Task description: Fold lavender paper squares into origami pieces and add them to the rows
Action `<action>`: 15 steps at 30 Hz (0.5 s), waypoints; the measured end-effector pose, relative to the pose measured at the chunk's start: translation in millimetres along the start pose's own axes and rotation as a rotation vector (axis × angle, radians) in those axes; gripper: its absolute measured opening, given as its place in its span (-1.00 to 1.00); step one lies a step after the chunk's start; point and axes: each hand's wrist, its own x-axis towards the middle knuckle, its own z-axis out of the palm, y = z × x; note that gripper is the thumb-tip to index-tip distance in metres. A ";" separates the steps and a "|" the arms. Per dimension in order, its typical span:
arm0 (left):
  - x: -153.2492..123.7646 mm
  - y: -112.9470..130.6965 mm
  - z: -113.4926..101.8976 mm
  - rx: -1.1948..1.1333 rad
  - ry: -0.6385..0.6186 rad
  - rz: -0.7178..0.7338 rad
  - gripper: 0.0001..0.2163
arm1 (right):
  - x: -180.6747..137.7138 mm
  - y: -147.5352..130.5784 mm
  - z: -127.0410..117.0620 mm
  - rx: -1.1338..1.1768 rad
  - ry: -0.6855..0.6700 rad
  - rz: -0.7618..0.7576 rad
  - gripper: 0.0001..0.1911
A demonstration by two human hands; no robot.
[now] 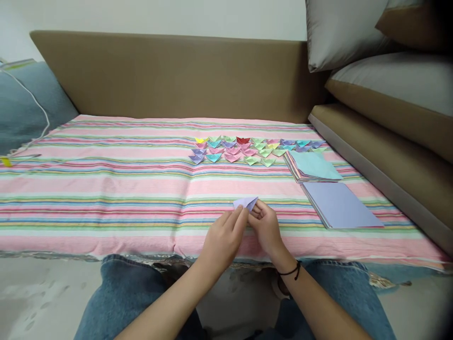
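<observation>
A small folded piece of lavender paper (pixel 244 203) is held between my two hands, just above the striped cloth near its front edge. My left hand (pixel 225 232) grips its lower left part, fingers pressed together on the paper. On the other side, my right hand (pixel 264 224) pinches the right corner with curled fingers; a dark cord bracelet (pixel 294 270) circles that wrist. Fingers cover the paper's lower part. Farther back, several folded paper boats (pixel 232 157) in many colours sit in rows. To the right lies a stack of lavender paper sheets (pixel 341 205).
A pile of light blue-topped papers (pixel 314 166) lies behind the lavender stack. Grey and brown cushions (pixel 385 94) are stacked along the right side. A brown board (pixel 177 78) closes off the back. At far left lie a white cable (pixel 38 106) and a yellow-handled item (pixel 6 161).
</observation>
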 end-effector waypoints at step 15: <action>15.3 -26.0 -22.6 -0.721 -0.025 -0.297 -0.81 | 3.3 -1.0 -7.7 0.166 -0.062 0.203 -0.80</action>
